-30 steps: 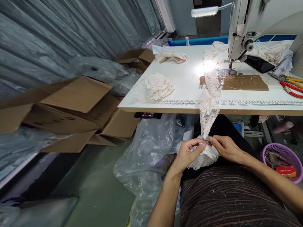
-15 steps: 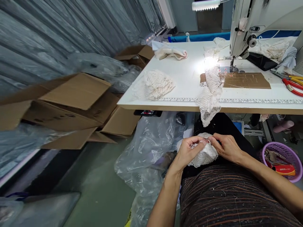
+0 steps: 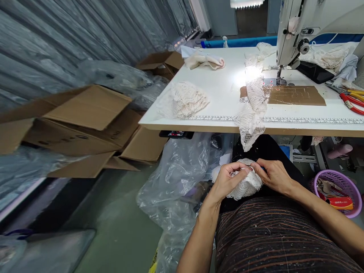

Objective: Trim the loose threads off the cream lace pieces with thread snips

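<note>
The lace strip [image 3: 251, 110] now dangles off the surface [image 3: 216, 100], no longer reaching the lapped lace bundle [image 3: 248, 186], seemingly separate; left hand [image 3: 226, 179] fingers pinch the bundle, right hand [image 3: 273, 176] grip unclear.

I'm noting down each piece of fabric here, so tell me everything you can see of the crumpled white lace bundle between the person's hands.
The crumpled white lace bundle looks like soft openwork fabric, with a fine netted pattern and an uneven lower edge. It is gathered into a rounded heap above the person's black-clothed lap; whether it rests there is unclear. The left hand pinches its upper left part, and the right hand is at its top edge, its exact grip hidden.
</note>
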{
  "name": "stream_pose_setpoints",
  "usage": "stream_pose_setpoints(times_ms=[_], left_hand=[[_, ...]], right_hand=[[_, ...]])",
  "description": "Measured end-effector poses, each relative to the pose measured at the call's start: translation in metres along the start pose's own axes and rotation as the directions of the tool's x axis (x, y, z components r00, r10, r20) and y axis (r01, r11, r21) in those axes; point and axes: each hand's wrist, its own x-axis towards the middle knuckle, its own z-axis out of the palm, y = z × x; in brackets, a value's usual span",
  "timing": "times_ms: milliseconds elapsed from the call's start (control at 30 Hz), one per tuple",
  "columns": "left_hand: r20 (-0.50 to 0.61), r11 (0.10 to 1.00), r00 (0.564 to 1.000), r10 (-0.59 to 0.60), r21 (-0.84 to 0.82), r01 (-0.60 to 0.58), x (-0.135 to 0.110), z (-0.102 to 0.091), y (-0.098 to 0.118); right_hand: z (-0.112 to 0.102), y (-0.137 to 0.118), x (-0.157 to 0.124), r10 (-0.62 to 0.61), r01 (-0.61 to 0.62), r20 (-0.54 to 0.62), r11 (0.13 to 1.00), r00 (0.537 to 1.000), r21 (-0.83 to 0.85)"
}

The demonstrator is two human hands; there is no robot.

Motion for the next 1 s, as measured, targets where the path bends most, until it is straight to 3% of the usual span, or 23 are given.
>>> stream_pose_setpoints(times_ms=[133,267,400,467,567,667,800,900,1000], left_hand=[[0.015,0.998,1.0,0.014,-0.06,-0.013,0.003,0.0,-0.006],[0.036,0.987,0.999,0.026,-0.161,-0.02,0.007,-0.006,-0.023],[-0.041,0.999,0.999,0.002,0.033,-0.001,0.01,-0.021,-0.05],[-0.101,0.987,0.995,-0.015,0.159,0.031,0.011,-0.03,-0.064],[-0.158,0.977,0.986,-0.05,0.196,0.081,0.008,-0.039,-0.077],[-0.146,0.988,0.986,-0.083,0.115,0.1,0.001,-0.041,-0.067],[-0.024,0.991,0.992,-0.125,-0.039,0.124,-0.012,-0.035,-0.031],[0.069,0.985,0.99,-0.12,-0.112,0.128,-0.018,-0.027,-0.007],[0.145,0.984,0.984,-0.105,-0.124,0.124,-0.021,-0.019,0.006]], right_hand=[[0.007,0.005,0.001,0.033,-0.037,0.019,0.952,0.999,0.304],[0.015,0.009,0.001,0.033,-0.131,0.164,0.764,0.986,0.632],[0.005,0.013,0.001,0.131,-0.232,0.194,0.65,0.972,0.723],[-0.005,0.015,0.001,0.158,-0.241,0.182,0.646,0.97,0.724],[-0.018,0.018,0.0,0.157,-0.208,0.137,0.683,0.978,0.7],[-0.026,0.019,0.0,0.126,-0.144,0.075,0.727,0.989,0.672],[-0.028,0.02,0.006,0.093,-0.065,-0.01,0.771,0.996,0.633],[-0.022,0.02,0.013,0.088,-0.018,-0.085,0.791,0.993,0.612],[-0.011,0.015,0.018,0.062,-0.002,-0.08,0.799,0.995,0.601]])
